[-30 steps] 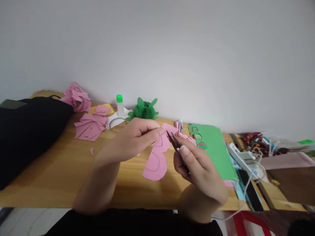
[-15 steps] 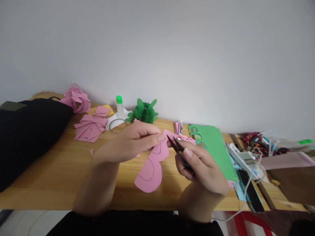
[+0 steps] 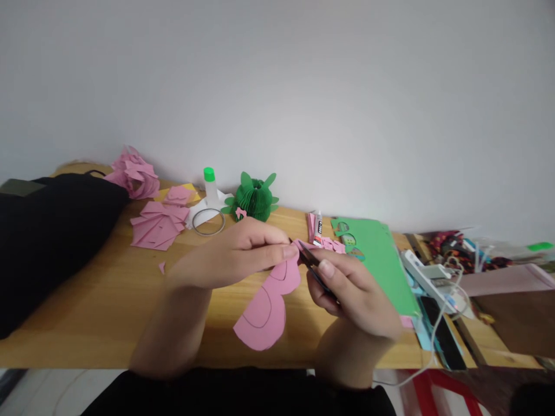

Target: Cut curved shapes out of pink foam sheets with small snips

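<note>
Table (image 3: 99,312): light wood, runs left to right below a plain pale wall (image 3: 303,86).

Black bag (image 3: 47,231): lies on the far left end of the table, the largest item on it.

Green sheet (image 3: 381,260): flat on the table right of centre, with cut-out holes along its far left corner. Right of it, a clutter of a white device, cables and a dark phone; details too small to tell.

Pink paper scraps (image 3: 158,222): a flat pile on the far left part of the table, with a crumpled pink bunch (image 3: 132,170) behind it by the wall.

Green paper ornament (image 3: 255,196): stands at the far edge, centre. Just left of it a glue bottle (image 3: 210,188) with a green cap, upright, and a wire ring (image 3: 208,221) lying flat in front of the bottle. A small glue tube (image 3: 319,226) lies right of the ornament.

Left hand (image 3: 234,254): closed, thumb and fingers pinching the upper end of the pink cut-out (image 3: 266,306). The cut-out hangs above the near centre of the table, with curved pencil lines on it.

Right hand (image 3: 347,289): closed around small black scissors (image 3: 310,260). The blade tips meet the top edge of the cut-out, just beside the left fingertips.
</note>
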Demonstrator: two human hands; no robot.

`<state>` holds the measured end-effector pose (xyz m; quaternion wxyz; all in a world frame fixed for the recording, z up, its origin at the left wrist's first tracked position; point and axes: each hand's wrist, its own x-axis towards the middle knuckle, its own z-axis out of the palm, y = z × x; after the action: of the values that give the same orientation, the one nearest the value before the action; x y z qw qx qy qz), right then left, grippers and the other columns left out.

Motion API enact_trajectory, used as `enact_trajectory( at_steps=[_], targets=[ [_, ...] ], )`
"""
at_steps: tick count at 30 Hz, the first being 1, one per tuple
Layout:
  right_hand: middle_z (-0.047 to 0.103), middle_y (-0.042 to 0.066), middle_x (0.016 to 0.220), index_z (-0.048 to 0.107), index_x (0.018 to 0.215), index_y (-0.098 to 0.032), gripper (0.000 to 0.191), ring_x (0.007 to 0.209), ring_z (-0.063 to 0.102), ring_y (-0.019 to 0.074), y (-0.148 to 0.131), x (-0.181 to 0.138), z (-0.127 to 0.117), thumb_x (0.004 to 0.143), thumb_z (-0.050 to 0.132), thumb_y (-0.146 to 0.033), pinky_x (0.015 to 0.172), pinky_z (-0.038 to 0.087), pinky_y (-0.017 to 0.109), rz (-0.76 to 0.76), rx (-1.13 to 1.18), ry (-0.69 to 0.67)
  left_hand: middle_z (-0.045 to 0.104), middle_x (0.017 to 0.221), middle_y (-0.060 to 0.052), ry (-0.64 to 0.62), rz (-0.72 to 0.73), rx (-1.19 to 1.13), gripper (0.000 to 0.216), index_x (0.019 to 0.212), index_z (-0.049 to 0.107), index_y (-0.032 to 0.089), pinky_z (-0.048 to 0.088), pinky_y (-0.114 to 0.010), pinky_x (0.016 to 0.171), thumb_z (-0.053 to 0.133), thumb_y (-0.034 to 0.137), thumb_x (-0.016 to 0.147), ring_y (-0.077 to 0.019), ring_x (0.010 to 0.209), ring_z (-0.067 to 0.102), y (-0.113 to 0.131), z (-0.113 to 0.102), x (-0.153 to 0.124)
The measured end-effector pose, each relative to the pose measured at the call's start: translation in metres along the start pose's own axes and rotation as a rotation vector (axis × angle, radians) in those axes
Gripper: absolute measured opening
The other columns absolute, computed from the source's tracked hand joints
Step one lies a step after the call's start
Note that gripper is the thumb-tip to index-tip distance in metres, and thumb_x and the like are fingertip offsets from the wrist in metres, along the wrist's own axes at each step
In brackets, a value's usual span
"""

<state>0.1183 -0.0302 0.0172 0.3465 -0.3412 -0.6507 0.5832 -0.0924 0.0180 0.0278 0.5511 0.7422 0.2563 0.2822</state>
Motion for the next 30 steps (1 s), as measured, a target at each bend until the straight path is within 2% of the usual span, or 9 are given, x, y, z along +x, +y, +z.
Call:
enact_trajectory(
  at_steps=[4,6,13,30],
  targets=[
    [0.035,-0.010,0.047,0.052,0.078,-0.020,0.033,0.037,0.024,0.0059,-0.0011,0.0018,-0.0014,0.102,0.046,-0.043,0.034,0.020,0.020,0.008,-0.020,0.002,0.031,0.056,0.006,-0.039,-0.001,-0.006,0.034,0.058,0.034,0.019,0.026,-0.023,0.047,0.045,0.027,0.089,-0.0083,0.052,0.032,-0.0004,0.0001,0.0015],
    [0.034,-0.010,0.047,0.050,0.074,-0.020,0.035,0.037,0.024,0.0060,-0.0017,0.0031,-0.0016,0.101,0.046,-0.042,0.035,0.021,0.020,-0.001,-0.022,0.001,0.031,0.056,0.006,-0.041,-0.011,0.000,0.034,0.058,0.033,0.020,0.026,-0.023,0.047,0.046,0.028,0.089,-0.0085,0.052,0.032,0.0001,0.0005,0.0023],
    [0.037,-0.010,0.048,0.061,0.090,-0.018,0.027,0.038,0.025,0.0063,-0.0010,0.0066,0.0000,0.100,0.051,-0.041,0.035,0.023,0.020,-0.020,-0.003,0.015,0.034,0.055,0.005,-0.041,-0.013,0.000,0.034,0.057,0.035,0.019,0.028,-0.022,0.048,0.045,0.025,0.088,-0.0086,0.052,0.033,0.0033,0.0007,0.0016],
    [0.036,-0.011,0.047,0.053,0.079,-0.020,0.032,0.038,0.023,0.0060,0.0010,0.0073,0.0004,0.101,0.048,-0.043,0.035,0.022,0.020,-0.006,0.015,-0.012,0.038,0.056,0.004,-0.030,-0.028,0.006,0.032,0.058,0.036,0.019,0.032,-0.023,0.049,0.044,0.026,0.088,-0.0094,0.053,0.038,0.0049,0.0014,-0.0004]
  ],
)
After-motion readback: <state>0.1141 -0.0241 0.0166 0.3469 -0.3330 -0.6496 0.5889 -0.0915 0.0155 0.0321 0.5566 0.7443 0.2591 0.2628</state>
